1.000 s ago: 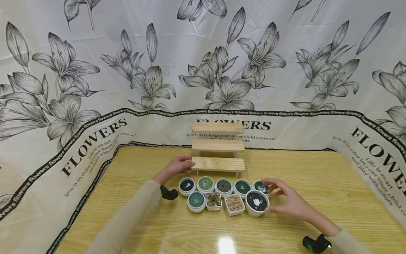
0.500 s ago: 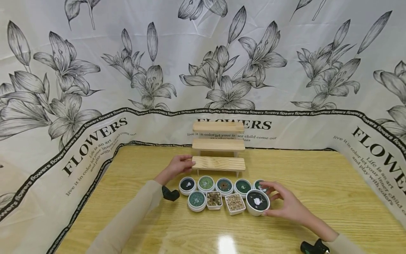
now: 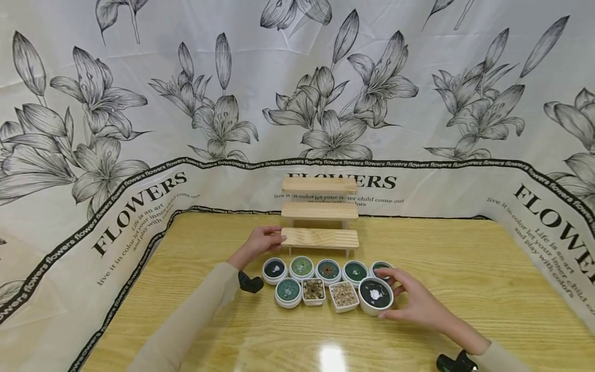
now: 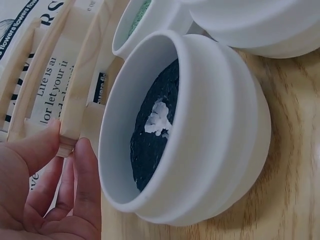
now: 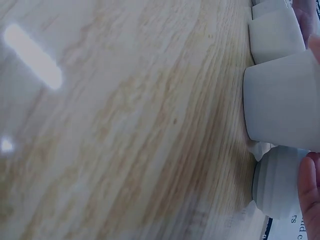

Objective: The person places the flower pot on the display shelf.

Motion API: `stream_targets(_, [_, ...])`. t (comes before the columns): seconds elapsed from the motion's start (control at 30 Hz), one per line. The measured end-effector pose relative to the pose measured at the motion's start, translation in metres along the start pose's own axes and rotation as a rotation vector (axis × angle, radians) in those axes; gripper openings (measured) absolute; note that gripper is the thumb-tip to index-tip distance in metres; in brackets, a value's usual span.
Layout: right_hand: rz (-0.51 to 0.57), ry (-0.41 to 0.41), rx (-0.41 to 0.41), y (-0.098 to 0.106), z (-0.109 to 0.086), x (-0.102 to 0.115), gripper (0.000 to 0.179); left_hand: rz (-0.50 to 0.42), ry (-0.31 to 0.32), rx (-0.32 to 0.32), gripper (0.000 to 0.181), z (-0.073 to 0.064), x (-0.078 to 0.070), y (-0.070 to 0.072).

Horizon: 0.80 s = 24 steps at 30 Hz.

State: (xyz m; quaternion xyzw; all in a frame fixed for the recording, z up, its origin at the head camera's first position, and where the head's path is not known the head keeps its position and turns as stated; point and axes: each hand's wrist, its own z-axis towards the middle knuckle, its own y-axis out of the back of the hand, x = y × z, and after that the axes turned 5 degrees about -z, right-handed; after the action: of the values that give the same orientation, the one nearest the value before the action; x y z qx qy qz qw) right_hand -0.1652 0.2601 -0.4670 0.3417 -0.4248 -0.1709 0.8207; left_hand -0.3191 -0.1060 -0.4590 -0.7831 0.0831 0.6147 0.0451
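Note:
My left hand (image 3: 259,243) pinches the left end of the lowest board (image 3: 319,238) of a three-tier wooden display stand (image 3: 319,210). In the left wrist view, thumb and fingers meet at that board's corner, beside a ribbed white pot (image 4: 225,125) with dark filling and a white blob. My right hand (image 3: 418,305) holds a round white pot (image 3: 374,309) at the right end of the front row, also dark inside with a white patch. Its thumb is at the pot's front side. Its fingers curve behind, partly covering the rear pot (image 3: 381,266).
Several other small white pots with green, brown or dark fillings stand in two rows before the stand, among them a square pot of pebbles (image 3: 344,296) and a square pot with mixed stones (image 3: 313,291). A flower-printed cloth (image 3: 232,191) surrounds the wooden table (image 3: 223,336).
My right hand has shifted slightly left and its thumb has come round the pot's front. That pot sits a touch closer to the pebble pot. My left hand stays at the board's end.

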Motion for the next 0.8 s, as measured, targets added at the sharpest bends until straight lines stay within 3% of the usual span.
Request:
stream_targets(0.43, [-0.045, 0.016, -0.023, -0.004, 0.001, 0.009, 0.082, 0.014, -0.028, 0.000, 0.045, -0.001, -0.001, 0.000])
stream_targets(0.8, [-0.093, -0.072, 0.010, -0.004, -0.003, 0.014, 0.084, 0.041, -0.027, -0.004, 0.047, 0.001, 0.001, 0.001])
